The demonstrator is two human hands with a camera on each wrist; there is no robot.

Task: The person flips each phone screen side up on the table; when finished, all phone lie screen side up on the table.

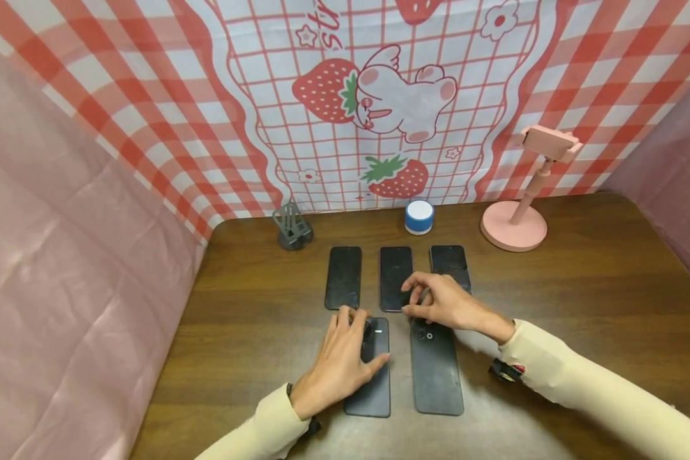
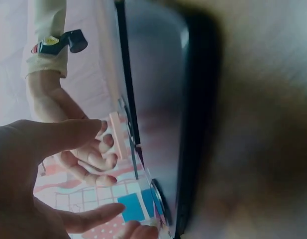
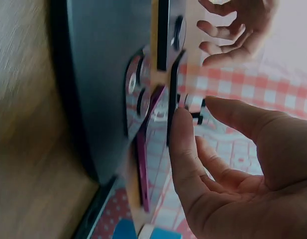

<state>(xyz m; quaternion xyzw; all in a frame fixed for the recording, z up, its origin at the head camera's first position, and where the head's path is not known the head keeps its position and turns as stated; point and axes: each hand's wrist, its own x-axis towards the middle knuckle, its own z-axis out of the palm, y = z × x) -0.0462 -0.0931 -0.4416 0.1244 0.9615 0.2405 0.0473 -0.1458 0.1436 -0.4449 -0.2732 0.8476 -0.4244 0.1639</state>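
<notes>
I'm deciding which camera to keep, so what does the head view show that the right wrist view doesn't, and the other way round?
Only the head view shows the pink stand and, from above, the layout of five phones: three in the far row, two in the near row.

Only the right wrist view gives a close, side-on look at the camera bump on the grey phone near the right hand.

Both show that hand, the left hand, the blue-and-white cylinder, checked cloth and wooden table.
</notes>
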